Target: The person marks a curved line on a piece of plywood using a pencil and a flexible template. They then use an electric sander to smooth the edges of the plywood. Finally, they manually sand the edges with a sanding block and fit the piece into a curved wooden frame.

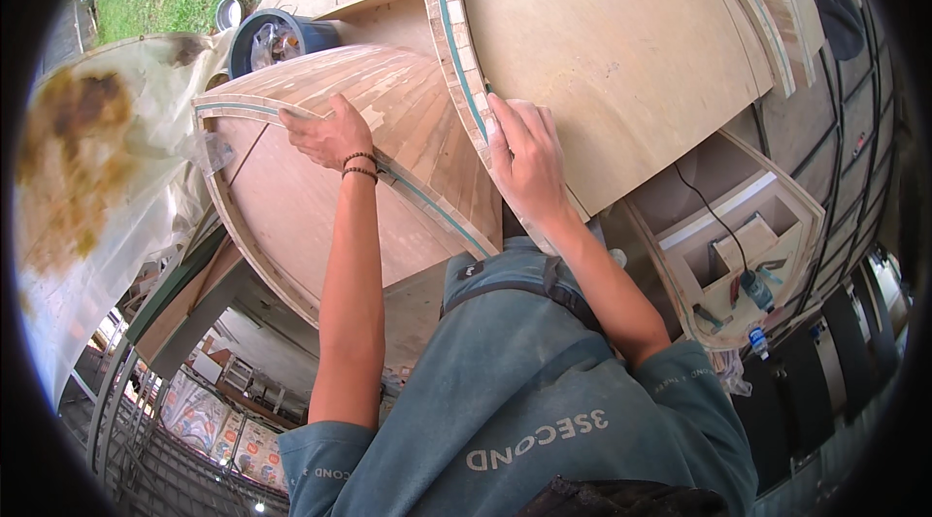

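Two large curved wooden pieces with pale block edging stand before me. My left hand (330, 135), with a beaded bracelet at its wrist, rests on the edge of the left curved piece (408, 109). Its fingers are stretched along the rim, the thumb raised apart, over a teal strip (432, 206) that runs along the edging. At the inner edge of the right curved panel (612, 61), my right hand (529, 148) is closed, fingertips pressed together beside that panel's teal strip (454, 27). A tiny dark tip shows at the fingertips; what it belongs to is hidden.
A dark blue bucket (282, 39) holding plastic bags stands behind the left piece. Right of me, a corded teal power tool (755, 292) lies on a wooden frame (680, 226), near a plastic bottle (758, 342). Stained plastic sheeting (87, 158) hangs at left; a dark cap (835, 2) lies far right.
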The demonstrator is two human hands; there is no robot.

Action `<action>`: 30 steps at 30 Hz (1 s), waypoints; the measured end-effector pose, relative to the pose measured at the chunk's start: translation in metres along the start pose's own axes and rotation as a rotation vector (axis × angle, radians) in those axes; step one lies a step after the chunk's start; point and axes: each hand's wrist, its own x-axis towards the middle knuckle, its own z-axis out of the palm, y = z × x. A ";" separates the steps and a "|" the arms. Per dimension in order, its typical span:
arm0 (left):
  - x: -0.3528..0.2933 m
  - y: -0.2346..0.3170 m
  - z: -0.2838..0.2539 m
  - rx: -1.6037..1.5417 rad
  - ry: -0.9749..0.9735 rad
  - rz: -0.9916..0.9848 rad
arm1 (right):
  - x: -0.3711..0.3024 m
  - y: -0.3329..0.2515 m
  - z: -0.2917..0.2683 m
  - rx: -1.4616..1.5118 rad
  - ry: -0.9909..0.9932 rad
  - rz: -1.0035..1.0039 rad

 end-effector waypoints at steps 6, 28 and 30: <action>0.000 -0.001 0.000 -0.002 0.010 0.015 | -0.011 0.002 -0.006 0.008 -0.045 0.023; -0.001 0.002 0.000 -0.017 0.022 0.000 | -0.005 -0.001 -0.004 -0.012 -0.034 0.032; -0.001 0.001 0.000 -0.010 0.040 0.006 | -0.006 0.000 -0.004 -0.009 -0.046 0.041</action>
